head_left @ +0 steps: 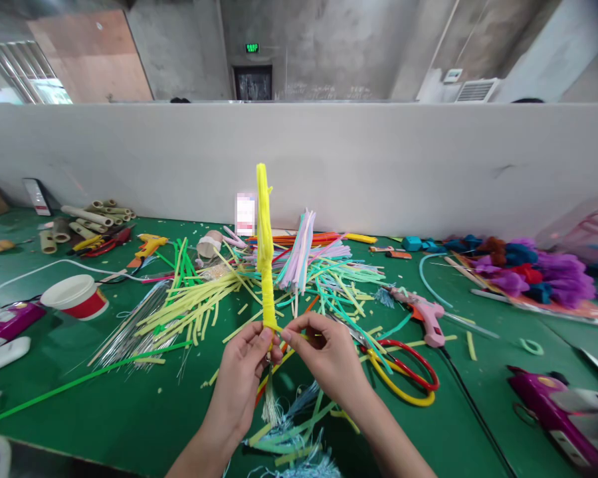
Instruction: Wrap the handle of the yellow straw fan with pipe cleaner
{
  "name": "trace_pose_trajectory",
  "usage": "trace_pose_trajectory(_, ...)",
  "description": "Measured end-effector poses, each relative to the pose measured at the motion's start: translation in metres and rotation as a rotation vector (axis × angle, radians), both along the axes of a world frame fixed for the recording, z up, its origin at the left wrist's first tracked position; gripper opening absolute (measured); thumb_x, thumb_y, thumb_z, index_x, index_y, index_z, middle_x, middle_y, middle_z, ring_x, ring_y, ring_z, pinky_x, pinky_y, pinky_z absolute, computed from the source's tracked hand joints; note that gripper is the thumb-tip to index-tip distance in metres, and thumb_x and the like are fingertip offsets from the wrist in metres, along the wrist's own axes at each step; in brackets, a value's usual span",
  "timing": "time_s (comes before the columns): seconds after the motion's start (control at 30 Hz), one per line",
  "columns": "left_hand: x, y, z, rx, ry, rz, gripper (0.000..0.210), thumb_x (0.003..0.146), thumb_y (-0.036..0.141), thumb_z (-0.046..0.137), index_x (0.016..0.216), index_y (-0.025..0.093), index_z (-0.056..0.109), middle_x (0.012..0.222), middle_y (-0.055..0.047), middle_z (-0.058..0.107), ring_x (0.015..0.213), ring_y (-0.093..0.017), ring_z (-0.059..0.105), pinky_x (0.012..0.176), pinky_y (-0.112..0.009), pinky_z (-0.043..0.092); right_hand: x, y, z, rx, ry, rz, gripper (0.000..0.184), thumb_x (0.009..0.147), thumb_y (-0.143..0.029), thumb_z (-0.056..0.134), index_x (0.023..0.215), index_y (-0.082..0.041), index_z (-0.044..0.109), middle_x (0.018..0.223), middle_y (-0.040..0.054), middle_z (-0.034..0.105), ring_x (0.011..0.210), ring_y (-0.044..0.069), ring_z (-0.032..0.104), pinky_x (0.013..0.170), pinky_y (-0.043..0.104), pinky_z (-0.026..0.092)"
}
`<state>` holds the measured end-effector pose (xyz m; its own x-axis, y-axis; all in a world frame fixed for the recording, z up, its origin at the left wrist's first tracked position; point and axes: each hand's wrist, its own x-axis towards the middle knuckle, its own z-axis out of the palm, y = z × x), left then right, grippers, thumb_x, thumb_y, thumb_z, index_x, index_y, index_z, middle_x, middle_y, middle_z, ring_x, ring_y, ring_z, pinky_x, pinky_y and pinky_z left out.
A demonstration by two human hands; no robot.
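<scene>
Upright in the middle of the head view stands a bundle of yellow chenille stems, its lower part wound round with yellow. My left hand is closed about its bottom end. Between the thumb and fingers of my right hand is a yellow chenille stem that runs from the wound part. Below my left hand hangs a pale tassel. Blue tassels lie on the table beneath. Red-and-yellow-handled scissors rest beside my right wrist, their blades partly hidden.
On the green table lie loose yellow stems, metal wires and a purple-white stem bundle. A paper cup stands left; a pink glue gun lies right. Purple furry pieces sit farther right. A white partition rises behind.
</scene>
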<state>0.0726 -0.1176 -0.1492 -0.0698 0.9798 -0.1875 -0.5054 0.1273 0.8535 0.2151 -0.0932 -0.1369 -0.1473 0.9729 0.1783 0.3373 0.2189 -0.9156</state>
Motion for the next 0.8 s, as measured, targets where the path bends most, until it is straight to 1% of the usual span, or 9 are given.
trace_pose_trajectory(0.13, -0.0004, -0.0005, 0.0014, 0.015, 0.016, 0.018, 0.030, 0.072, 0.037, 0.085, 0.076, 0.014, 0.065, 0.067, 0.001, 0.062, 0.061, -0.009, 0.055, 0.061, -0.019, 0.047, -0.0018, -0.0018, -0.0004, -0.012, 0.016, 0.008, 0.018, 0.084, -0.035, 0.068, 0.074, -0.020, 0.071, 0.057, -0.0017, 0.055, 0.052, 0.012, 0.037, 0.050, 0.027, 0.026)
trace_pose_trajectory(0.3, -0.0021, -0.0019, 0.0042, 0.025, 0.039, 0.026, 0.031, 0.071, 0.037, 0.085, 0.079, 0.013, 0.067, 0.069, -0.001, 0.063, 0.060, -0.009, 0.054, 0.060, -0.020, 0.047, -0.0031, 0.0005, 0.0029, 0.010, 0.028, -0.025, 0.017, 0.084, -0.033, 0.068, 0.073, -0.020, 0.070, 0.058, -0.0014, 0.057, 0.052, 0.012, 0.039, 0.050, 0.027, 0.028)
trace_pose_trajectory(0.47, -0.0032, -0.0051, 0.0051, 0.019, -0.002, -0.036, 0.028, 0.075, 0.037, 0.082, 0.077, 0.014, 0.067, 0.069, 0.001, 0.059, 0.059, -0.008, 0.051, 0.057, -0.018, 0.044, -0.0031, 0.0019, 0.0040, -0.059, 0.101, -0.003, 0.017, 0.082, -0.034, 0.068, 0.075, -0.018, 0.070, 0.067, 0.0021, 0.065, 0.059, 0.014, 0.047, 0.054, 0.027, 0.034)
trace_pose_trajectory(0.57, -0.0040, -0.0060, 0.0059, 0.024, -0.009, -0.070, 0.025, 0.079, 0.036, 0.079, 0.081, 0.014, 0.069, 0.070, 0.001, 0.059, 0.060, -0.007, 0.051, 0.058, -0.018, 0.044, -0.0022, 0.0006, 0.0047, -0.110, 0.162, 0.023, 0.021, 0.081, -0.038, 0.070, 0.075, -0.018, 0.069, 0.070, 0.0032, 0.065, 0.063, 0.016, 0.052, 0.055, 0.027, 0.037)
trace_pose_trajectory(0.63, -0.0042, -0.0062, 0.0068, 0.026, -0.013, -0.091, 0.025, 0.079, 0.037, 0.079, 0.083, 0.013, 0.069, 0.070, 0.000, 0.060, 0.060, -0.008, 0.051, 0.059, -0.018, 0.044, -0.0015, -0.0005, 0.0054, -0.136, 0.198, 0.036, 0.023, 0.080, -0.040, 0.071, 0.075, -0.018, 0.067, 0.070, 0.0032, 0.064, 0.064, 0.016, 0.053, 0.055, 0.027, 0.037)
trace_pose_trajectory(0.8, -0.0033, -0.0056, 0.0068, 0.056, -0.045, -0.096, 0.024, 0.079, 0.036, 0.079, 0.083, 0.014, 0.070, 0.070, -0.001, 0.063, 0.060, -0.009, 0.054, 0.061, -0.019, 0.046, -0.0008, -0.0013, 0.0065, -0.147, 0.235, 0.046, 0.026, 0.079, -0.043, 0.072, 0.074, -0.018, 0.066, 0.069, 0.0029, 0.064, 0.065, 0.017, 0.056, 0.057, 0.028, 0.040)
